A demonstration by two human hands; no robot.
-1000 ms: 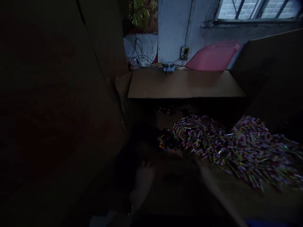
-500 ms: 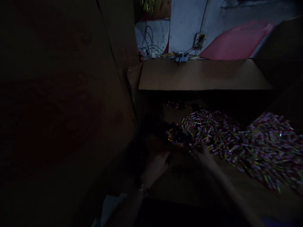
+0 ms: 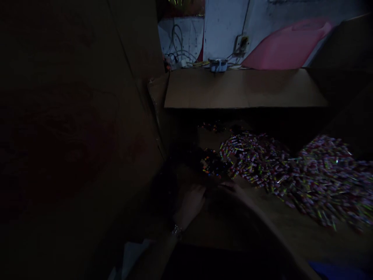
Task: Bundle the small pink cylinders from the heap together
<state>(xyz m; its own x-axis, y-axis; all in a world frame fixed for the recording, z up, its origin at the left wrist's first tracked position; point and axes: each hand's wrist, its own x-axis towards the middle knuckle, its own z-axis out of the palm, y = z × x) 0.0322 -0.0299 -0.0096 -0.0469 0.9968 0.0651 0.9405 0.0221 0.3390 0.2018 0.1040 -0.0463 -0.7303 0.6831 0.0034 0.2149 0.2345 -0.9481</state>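
The picture is very dark. My left hand (image 3: 192, 202), with a bracelet (image 3: 176, 230) at its wrist, is low in the middle, its fingers curled; anything in them is hidden in shadow. Just to its right, my right hand (image 3: 233, 189) reaches inward with its fingers bent and close together, and what they hold is too dark to make out. Beyond the hands lies a small heap of dark pieces with orange and blue specks (image 3: 214, 162). A large pile of small shiny, colourful pieces (image 3: 262, 161) spreads to the right.
A cardboard flap (image 3: 244, 89) runs across the back, and tall cardboard (image 3: 72, 116) stands at left. Behind are a small metal-rimmed container (image 3: 218, 65), a pink plastic item (image 3: 288, 48), a wall socket (image 3: 241, 44) and cables. Something blue (image 3: 335, 270) lies bottom right.
My right hand has drawn left, away from the colourful pile and closer to my left hand, its fingers more bent. The view has shifted slightly.
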